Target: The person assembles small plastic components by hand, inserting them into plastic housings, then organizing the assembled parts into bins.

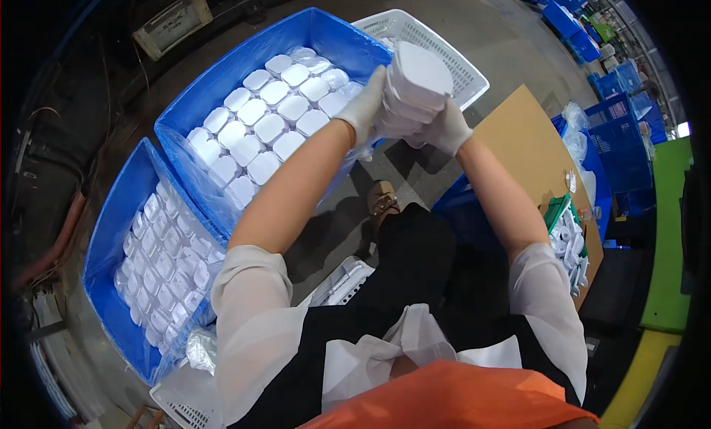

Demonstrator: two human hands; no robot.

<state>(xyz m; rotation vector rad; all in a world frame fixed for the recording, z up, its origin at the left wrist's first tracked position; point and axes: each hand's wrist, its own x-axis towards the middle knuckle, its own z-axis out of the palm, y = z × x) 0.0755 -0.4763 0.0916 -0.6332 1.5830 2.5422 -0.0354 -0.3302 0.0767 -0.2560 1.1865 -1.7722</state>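
Both my hands wear white gloves and are raised in front of me. Between them is a stack of white rounded-square plastic parts (pixel 424 72). My left hand (pixel 363 109) grips the stack's left side, its fingers partly hidden behind the parts. On the lower right side, my right hand (pixel 448 130) is closed on the same stack. Below and left of my left hand stands a large blue bin (pixel 196 85), lined with clear plastic and filled with rows of similar white parts (pixel 263 129). A white perforated basket (pixel 463 70) sits just behind the stack.
A second blue bin (pixel 104 259) of white parts stands at near left. To my right is a brown board (pixel 511 144) with a green tray (pixel 557 210) of small white pieces. A white crate (pixel 337 282) lies by my legs. More blue bins (pixel 618 133) stand farther right.
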